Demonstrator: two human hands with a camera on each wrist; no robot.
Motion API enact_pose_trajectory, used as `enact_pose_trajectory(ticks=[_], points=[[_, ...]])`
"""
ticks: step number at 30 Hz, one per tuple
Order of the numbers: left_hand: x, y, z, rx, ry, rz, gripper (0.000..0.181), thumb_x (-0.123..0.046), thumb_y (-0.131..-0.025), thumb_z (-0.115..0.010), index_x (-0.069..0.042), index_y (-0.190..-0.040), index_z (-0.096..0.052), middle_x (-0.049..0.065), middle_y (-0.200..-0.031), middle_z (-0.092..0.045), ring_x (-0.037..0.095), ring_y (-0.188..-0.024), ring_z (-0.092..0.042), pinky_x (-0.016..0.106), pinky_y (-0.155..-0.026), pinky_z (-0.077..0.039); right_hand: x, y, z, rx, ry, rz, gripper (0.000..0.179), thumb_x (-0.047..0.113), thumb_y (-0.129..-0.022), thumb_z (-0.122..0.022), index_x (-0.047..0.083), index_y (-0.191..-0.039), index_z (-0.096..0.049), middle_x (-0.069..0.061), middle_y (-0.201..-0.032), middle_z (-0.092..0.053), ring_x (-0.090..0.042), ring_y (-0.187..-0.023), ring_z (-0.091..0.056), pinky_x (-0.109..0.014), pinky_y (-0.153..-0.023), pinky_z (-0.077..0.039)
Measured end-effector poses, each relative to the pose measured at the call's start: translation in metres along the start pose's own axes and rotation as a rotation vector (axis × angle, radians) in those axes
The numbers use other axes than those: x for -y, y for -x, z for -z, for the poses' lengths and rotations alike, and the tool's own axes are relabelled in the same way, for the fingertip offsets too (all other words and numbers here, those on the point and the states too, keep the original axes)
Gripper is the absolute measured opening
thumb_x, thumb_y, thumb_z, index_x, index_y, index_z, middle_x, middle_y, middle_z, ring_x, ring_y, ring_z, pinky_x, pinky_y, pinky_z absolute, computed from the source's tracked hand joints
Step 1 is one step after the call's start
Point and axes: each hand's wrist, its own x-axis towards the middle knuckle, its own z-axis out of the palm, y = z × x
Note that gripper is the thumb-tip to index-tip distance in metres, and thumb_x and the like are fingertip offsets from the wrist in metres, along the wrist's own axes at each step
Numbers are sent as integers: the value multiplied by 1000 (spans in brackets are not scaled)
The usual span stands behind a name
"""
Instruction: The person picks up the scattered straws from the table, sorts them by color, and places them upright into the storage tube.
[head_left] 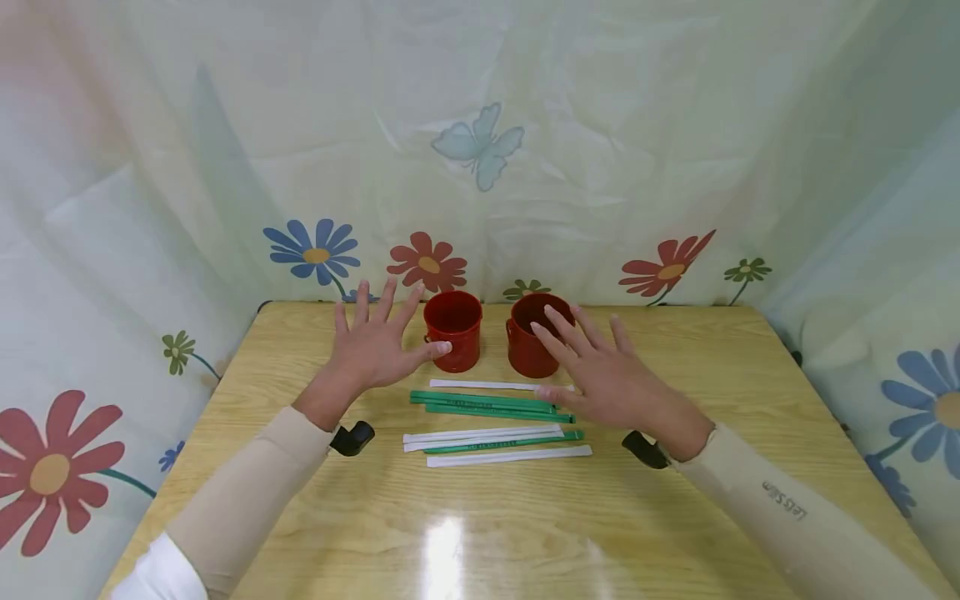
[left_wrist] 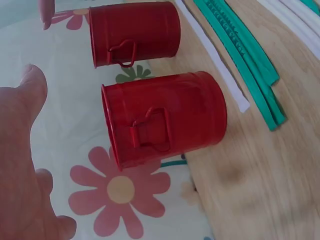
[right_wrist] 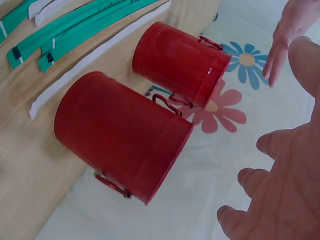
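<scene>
Two red metal buckets with small side handles stand upright near the table's back edge, the left bucket [head_left: 459,346] and the right bucket [head_left: 528,354]. Spread and holding nothing, my left hand [head_left: 375,346] hovers beside the left bucket, its thumb overlapping it in the head view. My right hand [head_left: 611,379] is likewise spread, its fingers crossing in front of the right bucket. In the right wrist view a gap separates that hand [right_wrist: 285,185] from the bucket [right_wrist: 120,135]. Several slim paper-wrapped sticks lie in front, green ones [head_left: 487,404] and white ones [head_left: 510,456].
The wooden table [head_left: 360,517] carries the buckets and sticks. A curtain [head_left: 600,150] printed with flowers and a butterfly hangs behind its back edge and along both sides. Black wrist devices [head_left: 352,437] sit below each hand.
</scene>
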Motion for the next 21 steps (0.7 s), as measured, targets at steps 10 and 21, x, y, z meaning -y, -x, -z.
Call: enact_pose_trajectory(ticks=[10, 21], points=[[-1, -13, -13, -27, 44, -26, 96, -82, -83, -41, -36, -159, -5, 8, -168, -1, 47, -152, 10, 74, -117, 0, 9, -1, -7, 11, -9, 27, 87, 69, -93, -43, 32, -159, -1, 0, -169, 5, -32, -156, 7, -73, -117, -2], [14, -32, -37, -24, 341, -116, 103, -71, -86, -53, -26, -160, 2, 2, -169, 4, 39, -155, 5, 67, -120, -14, 22, 0, -18, 10, -44, 53, 87, 67, -93, -48, 31, -159, -6, 2, -169, 3, -31, -156, 6, -69, -120, -1]])
